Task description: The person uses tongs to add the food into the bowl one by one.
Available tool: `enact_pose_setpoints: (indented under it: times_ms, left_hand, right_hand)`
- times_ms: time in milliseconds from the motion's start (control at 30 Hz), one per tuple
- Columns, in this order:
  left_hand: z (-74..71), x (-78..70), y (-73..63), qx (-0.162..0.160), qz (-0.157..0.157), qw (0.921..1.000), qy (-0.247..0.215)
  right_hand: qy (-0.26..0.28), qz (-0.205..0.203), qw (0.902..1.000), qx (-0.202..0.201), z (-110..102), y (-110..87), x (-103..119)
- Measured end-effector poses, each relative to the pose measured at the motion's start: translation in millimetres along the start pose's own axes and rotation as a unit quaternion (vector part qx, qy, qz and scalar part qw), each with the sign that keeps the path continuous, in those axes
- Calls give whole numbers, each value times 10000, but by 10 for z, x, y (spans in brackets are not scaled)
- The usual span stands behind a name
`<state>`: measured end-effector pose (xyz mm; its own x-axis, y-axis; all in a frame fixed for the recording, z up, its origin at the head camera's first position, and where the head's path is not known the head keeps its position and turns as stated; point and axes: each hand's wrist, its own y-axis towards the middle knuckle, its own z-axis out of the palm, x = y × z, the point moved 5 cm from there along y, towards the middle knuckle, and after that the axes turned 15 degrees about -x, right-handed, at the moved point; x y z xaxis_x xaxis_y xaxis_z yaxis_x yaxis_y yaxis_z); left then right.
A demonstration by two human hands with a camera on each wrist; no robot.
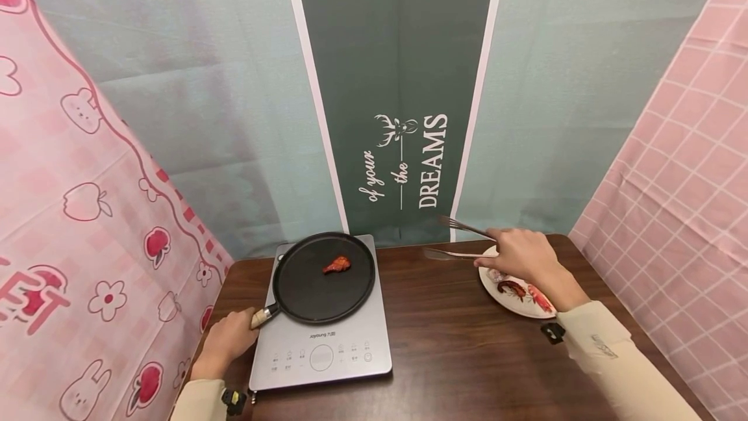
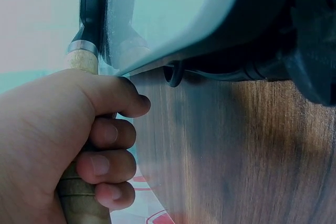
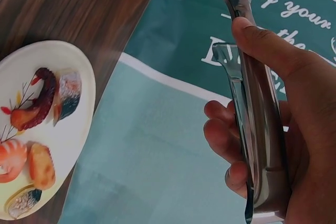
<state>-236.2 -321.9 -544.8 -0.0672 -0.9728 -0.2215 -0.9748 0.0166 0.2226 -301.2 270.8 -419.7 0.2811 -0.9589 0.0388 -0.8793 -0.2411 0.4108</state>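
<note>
Left hand (image 1: 224,346) grips round black pan (image 1: 321,297), red drumstick (image 1: 337,266) loaded; right hand (image 1: 528,255) grips silver tongs (image 3: 265,140); white plate (image 3: 73,135), brown worktop's (image 1: 444,330) far-right corner, unemptied.

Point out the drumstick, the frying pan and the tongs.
Drumstick (image 1: 337,265): head view, on the middle of its browned side.
Frying pan (image 1: 318,294): head view, on its bare cooking surface.
Tongs (image 3: 263,129): right wrist view, on one metal arm.
</note>
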Motion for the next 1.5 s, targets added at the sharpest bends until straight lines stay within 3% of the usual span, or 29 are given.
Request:
enact_pose_setpoints:
  times_ms: [567, 1167, 1500]
  left_hand:
    - [-1, 6, 6, -54, 45, 10000, -17]
    - [4, 9, 6, 89, 0, 10000, -17]
    - [2, 11, 10, 69, -14, 10000, -32]
  right_hand:
    - [-155, 182, 9997, 44, -29, -178, -347]
    - [-86, 98, 9999, -27, -23, -328, -595]
    - [-108, 456, 9980, 430, -18, -425, -743]
